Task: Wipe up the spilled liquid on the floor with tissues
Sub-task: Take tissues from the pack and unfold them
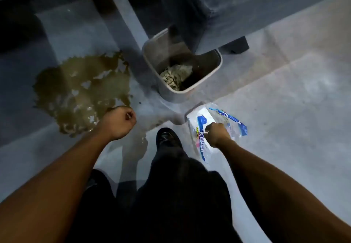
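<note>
1. Brown spill (79,89) sits on the floor (284,94), front-left.
2. Left hand (118,123) is fisted, holding nothing, near its edge.
3. Right hand (218,135) fingers pinch into the tissue pack (201,127).
4. Bin (182,64) with soaked tissues (175,76) stands between, shoe (168,138) below.

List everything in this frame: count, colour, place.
spill: 1, brownish, on floor at left, large puddle
bin: 1, grey, on floor beside the spill, centre
wad: 1, stained beige, crumpled inside the bin
tissue pack: 1, white and blue, plastic wrap torn open, on floor below the bin
floor: grey, lit at right, shadowed at left
furniture: dark, at top, partly over the bin; kind unclear
shoe: 1, black, between spill and pack
trousers: dark, bottom centre
left hand: fingers curled, over the spill's near edge; nothing clearly held
right hand: on the pack, seems to pinch a tissue
</note>
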Demonstrator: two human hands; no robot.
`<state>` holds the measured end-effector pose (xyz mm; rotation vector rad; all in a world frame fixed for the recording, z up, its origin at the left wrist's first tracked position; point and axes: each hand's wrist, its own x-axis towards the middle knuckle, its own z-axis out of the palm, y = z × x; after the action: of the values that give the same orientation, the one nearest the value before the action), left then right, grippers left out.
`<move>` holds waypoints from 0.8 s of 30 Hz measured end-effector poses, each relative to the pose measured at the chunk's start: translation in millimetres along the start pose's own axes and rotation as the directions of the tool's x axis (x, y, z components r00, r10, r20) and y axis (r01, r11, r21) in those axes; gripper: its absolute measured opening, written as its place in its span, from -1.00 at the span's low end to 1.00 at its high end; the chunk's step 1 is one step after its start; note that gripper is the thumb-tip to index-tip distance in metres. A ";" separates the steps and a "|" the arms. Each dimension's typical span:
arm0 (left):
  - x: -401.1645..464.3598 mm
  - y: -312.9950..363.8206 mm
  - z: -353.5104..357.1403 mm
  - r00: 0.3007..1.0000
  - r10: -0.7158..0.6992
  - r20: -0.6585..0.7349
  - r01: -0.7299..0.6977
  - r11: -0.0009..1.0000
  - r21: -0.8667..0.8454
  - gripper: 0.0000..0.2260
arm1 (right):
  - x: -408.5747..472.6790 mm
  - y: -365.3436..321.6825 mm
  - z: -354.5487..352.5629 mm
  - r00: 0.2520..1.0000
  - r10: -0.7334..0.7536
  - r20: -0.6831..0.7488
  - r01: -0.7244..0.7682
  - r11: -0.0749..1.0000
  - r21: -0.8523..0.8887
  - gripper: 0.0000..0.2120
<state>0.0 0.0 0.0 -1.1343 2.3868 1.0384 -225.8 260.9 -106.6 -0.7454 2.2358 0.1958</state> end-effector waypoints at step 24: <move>34.8 13.8 69.3 0.988 -0.057 0.143 0.062 0.998 -0.033 -0.90 | 20.6 -1.3 32.4 0.969 0.204 -0.141 -0.168 0.958 0.231 -0.78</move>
<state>-35.4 36.7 -60.0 -1.0985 2.2189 1.1092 -216.2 262.0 -143.8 -0.4457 2.4366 -0.0219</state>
